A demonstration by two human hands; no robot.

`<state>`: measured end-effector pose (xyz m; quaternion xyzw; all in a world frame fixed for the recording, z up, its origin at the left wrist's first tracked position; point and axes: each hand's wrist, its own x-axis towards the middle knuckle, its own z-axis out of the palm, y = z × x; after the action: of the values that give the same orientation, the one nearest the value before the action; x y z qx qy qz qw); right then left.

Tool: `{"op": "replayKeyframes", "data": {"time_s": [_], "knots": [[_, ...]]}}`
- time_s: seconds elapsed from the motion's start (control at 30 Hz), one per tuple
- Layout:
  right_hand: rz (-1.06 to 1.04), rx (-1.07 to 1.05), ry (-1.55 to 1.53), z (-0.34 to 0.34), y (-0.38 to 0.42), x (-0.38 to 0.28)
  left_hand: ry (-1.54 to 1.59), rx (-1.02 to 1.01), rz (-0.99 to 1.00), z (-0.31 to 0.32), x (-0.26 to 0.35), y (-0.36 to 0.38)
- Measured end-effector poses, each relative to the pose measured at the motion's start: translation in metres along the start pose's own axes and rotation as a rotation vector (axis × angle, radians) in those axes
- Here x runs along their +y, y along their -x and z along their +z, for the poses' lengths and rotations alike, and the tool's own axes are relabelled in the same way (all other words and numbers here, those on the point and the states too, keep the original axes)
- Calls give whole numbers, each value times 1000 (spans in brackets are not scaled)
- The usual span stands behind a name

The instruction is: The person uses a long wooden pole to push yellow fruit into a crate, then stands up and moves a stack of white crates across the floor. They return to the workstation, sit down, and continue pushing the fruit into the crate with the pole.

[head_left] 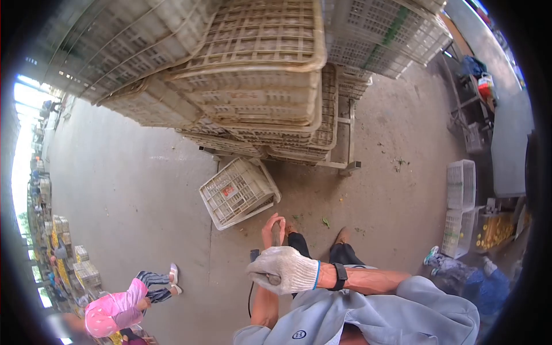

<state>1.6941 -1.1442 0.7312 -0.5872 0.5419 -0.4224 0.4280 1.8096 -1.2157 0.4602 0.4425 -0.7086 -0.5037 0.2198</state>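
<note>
My right hand [282, 270] wears a white knitted glove with a blue cuff edge, and a dark band circles that wrist. Its fingers are curled closed in front of my left forearm, with a small brownish patch showing among them. Just beyond it, my bare left hand [272, 230] is closed around a slim grey-brown piece that I cannot make out. A thin black cord [250, 293] hangs beside the left forearm. Ahead of both hands, a tilted white plastic crate [236, 192] with a red label stands on the concrete floor, against another crate edge.
Stacked crates [253, 86] on a metal-framed cart [348, 138] rise ahead. A person in pink [115, 307] is at lower left, another person in blue [486, 287] at lower right. White crates [461, 184] stand beside a table [512, 149] on the right.
</note>
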Motion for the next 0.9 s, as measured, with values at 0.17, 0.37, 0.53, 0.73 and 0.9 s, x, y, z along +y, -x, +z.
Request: {"op": "replayKeyframes", "data": {"time_s": [0.17,0.37,0.53,0.73,0.9], "knots": [[-45,106,-73,-16,92,9,-162,-143,-11,66,30,59],[28,268,-34,-58,208,13,-172,-357,57,164,59,117],[122,420,-75,-92,290,16,-157,-586,80,242,88,155],[189,675,-61,-123,371,7,-192,-812,200,329,101,179],[214,704,44,-138,424,14,-214,-895,255,386,137,212]]}}
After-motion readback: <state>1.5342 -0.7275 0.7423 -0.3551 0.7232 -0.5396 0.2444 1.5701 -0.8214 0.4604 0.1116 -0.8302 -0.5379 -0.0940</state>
